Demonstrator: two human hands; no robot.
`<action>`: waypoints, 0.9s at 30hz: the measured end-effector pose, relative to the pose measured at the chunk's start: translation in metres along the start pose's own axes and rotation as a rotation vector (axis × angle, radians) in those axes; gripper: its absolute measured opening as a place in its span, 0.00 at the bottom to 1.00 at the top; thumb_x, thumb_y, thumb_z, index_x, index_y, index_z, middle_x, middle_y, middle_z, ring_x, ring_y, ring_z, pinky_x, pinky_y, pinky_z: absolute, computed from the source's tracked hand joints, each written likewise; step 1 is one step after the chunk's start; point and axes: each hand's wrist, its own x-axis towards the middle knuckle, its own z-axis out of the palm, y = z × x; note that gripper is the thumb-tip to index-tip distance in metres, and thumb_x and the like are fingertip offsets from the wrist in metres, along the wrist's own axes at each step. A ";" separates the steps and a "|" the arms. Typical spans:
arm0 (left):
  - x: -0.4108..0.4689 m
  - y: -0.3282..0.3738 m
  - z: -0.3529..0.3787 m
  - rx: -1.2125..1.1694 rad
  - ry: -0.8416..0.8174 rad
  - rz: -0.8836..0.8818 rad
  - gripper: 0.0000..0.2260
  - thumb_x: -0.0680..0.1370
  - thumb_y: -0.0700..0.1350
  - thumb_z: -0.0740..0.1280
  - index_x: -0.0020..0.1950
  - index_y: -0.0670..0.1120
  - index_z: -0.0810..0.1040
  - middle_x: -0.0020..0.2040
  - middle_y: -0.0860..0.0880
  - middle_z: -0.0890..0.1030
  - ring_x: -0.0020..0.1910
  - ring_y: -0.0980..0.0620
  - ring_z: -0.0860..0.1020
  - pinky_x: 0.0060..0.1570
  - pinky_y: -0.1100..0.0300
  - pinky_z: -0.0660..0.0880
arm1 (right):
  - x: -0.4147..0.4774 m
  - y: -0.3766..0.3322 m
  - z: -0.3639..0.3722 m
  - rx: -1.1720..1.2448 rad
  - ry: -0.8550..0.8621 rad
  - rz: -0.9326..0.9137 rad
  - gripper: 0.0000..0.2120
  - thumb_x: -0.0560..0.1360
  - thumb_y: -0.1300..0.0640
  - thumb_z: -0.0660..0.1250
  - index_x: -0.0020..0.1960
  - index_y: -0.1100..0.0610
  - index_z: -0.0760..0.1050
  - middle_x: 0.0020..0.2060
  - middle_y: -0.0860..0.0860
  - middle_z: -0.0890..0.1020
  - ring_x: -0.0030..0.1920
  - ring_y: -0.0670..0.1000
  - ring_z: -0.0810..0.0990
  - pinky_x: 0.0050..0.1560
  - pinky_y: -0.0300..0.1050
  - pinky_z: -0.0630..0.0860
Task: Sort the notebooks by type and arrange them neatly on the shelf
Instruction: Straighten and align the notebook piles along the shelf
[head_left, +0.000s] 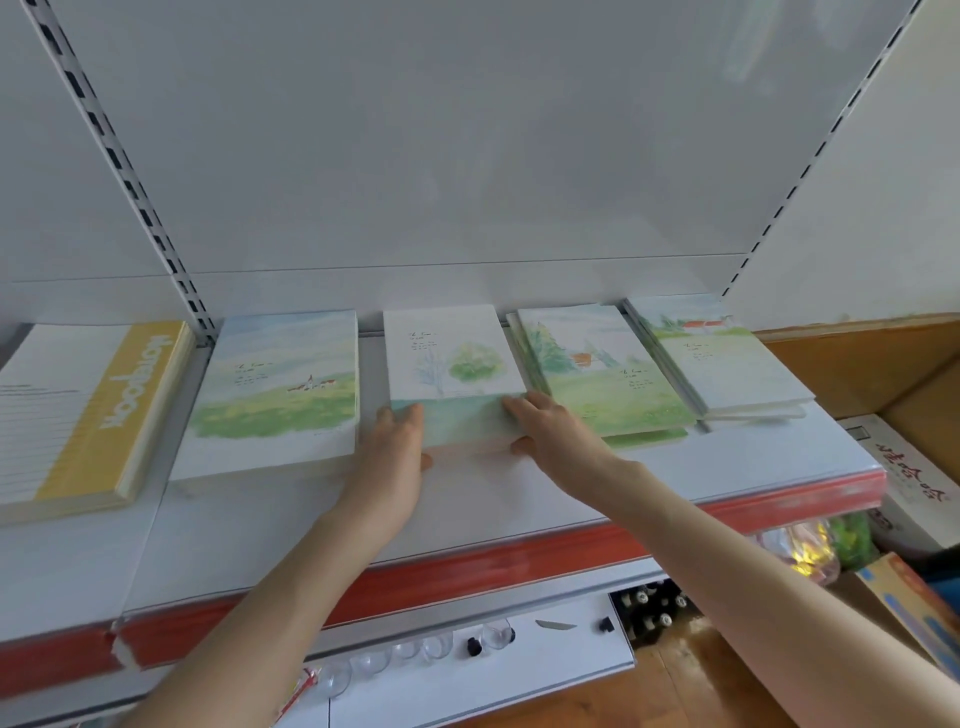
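We find left hand (395, 452) and right hand (551, 432) clamping near corners of the notebook (456, 364); its long axis runs directly away, equidistant from both.

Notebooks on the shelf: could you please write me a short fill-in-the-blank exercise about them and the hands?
The farthest-left notebook has a ____ band on its cover.
The left hand and right hand hold the tree-cover notebook, counted from the left the ____ of four watercolour covers.
The strip along the front of the shelf is ____.
Missing words: yellow; second; red.
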 end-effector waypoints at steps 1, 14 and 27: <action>-0.001 0.000 0.001 0.022 -0.017 -0.009 0.12 0.78 0.36 0.62 0.60 0.39 0.67 0.57 0.40 0.69 0.51 0.45 0.69 0.47 0.62 0.62 | -0.003 -0.001 0.000 -0.007 0.009 -0.008 0.16 0.77 0.65 0.61 0.64 0.64 0.66 0.58 0.59 0.72 0.55 0.61 0.75 0.52 0.48 0.73; 0.031 0.069 -0.002 -0.110 0.149 0.130 0.12 0.79 0.40 0.60 0.57 0.33 0.74 0.53 0.36 0.78 0.55 0.39 0.75 0.53 0.50 0.69 | -0.011 0.084 -0.065 0.175 0.232 0.255 0.14 0.78 0.61 0.60 0.62 0.60 0.74 0.60 0.55 0.78 0.60 0.55 0.75 0.56 0.41 0.68; 0.109 0.159 0.061 0.118 0.057 -0.220 0.12 0.81 0.43 0.57 0.58 0.35 0.69 0.57 0.37 0.76 0.57 0.39 0.74 0.48 0.53 0.69 | 0.048 0.152 -0.074 0.260 -0.045 0.287 0.07 0.78 0.59 0.57 0.52 0.63 0.68 0.42 0.53 0.72 0.43 0.55 0.70 0.39 0.41 0.64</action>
